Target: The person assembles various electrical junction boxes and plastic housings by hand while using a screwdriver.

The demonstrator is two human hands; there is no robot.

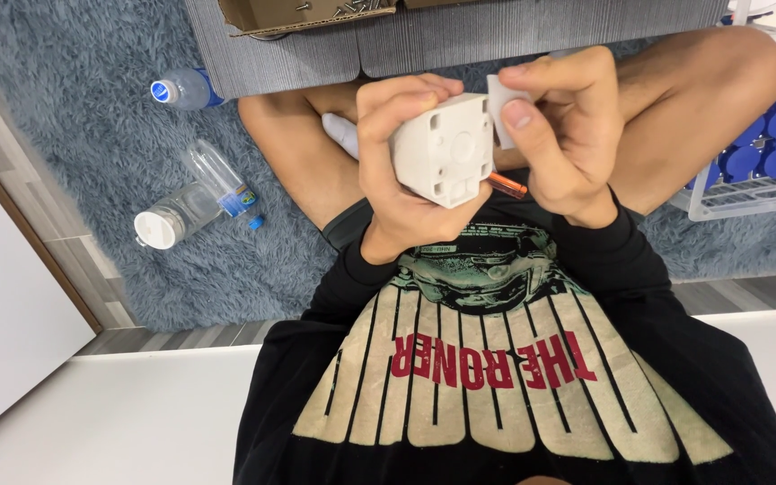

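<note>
Seen from the head camera, the left hand [406,171] is wrapped around a small white plastic box [445,148], held up above the crossed legs. The right hand [568,135] pinches a flat white piece [501,108] right against the box's edge, and an orange-handled tool [507,185] pokes out under it. Two clear bottles [192,193] lie on the fuzzy blue rug [92,117].

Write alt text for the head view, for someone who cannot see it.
A seated person's left hand grips a white plastic box while the right hand presses a small white piece to its side, an orange-handled tool beneath. Clear plastic bottles lie on grey shaggy carpet.
</note>
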